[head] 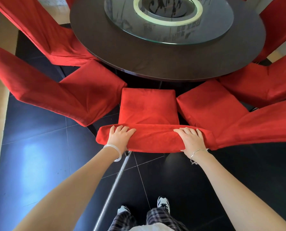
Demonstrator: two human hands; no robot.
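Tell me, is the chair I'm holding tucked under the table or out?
Out. The chair shows its whole seat, front edge just short of the table rim; left hand and right hand grip its back.

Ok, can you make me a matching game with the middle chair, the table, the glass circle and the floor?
Things:
1. middle chair
2. table
3. glass turntable
4. floor

Descriptions:
a. dark and round
b. black shiny tiles
c. red, its back gripped by the left hand and right hand
d. see-through, lying on the table

Pairs: 1-c, 2-a, 3-d, 4-b
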